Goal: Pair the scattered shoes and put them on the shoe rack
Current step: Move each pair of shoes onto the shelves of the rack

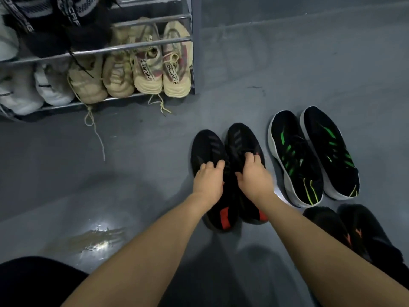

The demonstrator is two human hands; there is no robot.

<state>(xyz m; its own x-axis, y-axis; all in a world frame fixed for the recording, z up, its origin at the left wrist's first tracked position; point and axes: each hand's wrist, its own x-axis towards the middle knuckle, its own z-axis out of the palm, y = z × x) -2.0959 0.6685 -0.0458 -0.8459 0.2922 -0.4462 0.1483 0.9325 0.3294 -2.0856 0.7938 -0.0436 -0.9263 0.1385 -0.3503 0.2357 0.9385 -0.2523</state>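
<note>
Two black sneakers with red heel patches lie side by side on the grey floor, toes pointing away from me. My left hand grips the top of the left black sneaker, fingers curled over its laces. My right hand grips the right black sneaker the same way. The metal shoe rack stands at the upper left. It holds beige, white and black pairs on its shelves.
A black pair with green stripes and white soles sits to the right of my hands. Another black pair with orange marks lies at the lower right. Beige laces trail from the rack onto the floor. A shiny patch marks the floor at lower left.
</note>
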